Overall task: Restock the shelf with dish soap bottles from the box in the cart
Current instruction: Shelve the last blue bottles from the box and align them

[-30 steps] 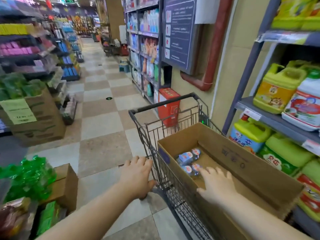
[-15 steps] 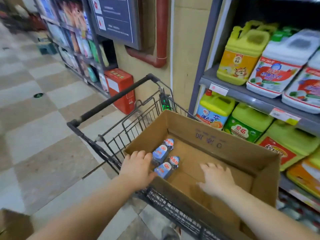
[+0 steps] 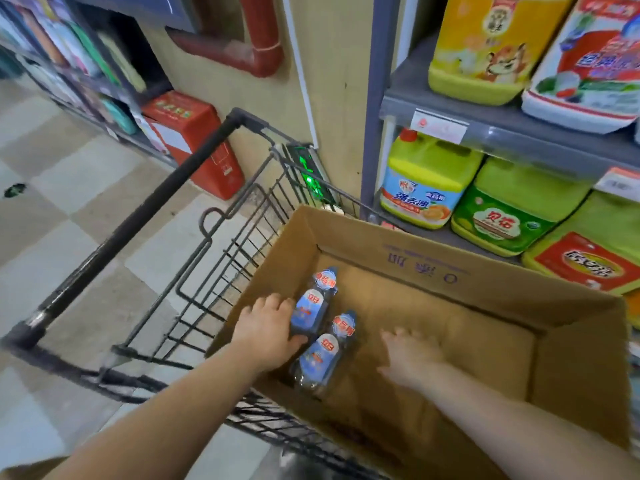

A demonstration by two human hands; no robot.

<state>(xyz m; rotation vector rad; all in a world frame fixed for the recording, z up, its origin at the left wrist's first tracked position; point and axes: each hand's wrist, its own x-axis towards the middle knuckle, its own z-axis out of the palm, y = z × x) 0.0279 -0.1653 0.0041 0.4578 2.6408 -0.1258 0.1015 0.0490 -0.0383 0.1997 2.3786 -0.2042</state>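
Hands in box (image 3: 433, 261): left hand (image 3: 266, 329) touches bottle (image 3: 309, 308), right hand (image 3: 412, 360) spread.

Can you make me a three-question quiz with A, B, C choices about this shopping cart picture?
1. Where do the blue-labelled bottles lie? A on the floor; B in the cardboard box; C on the shelf.
2. How many bottles are in the box? A two; B five; C none.
3. The right hand is: A holding a jug; B gripping the cart handle; C open, holding nothing.
Answers: B, both lie on the box floor; A, only two show; C, its fingers are spread and empty.
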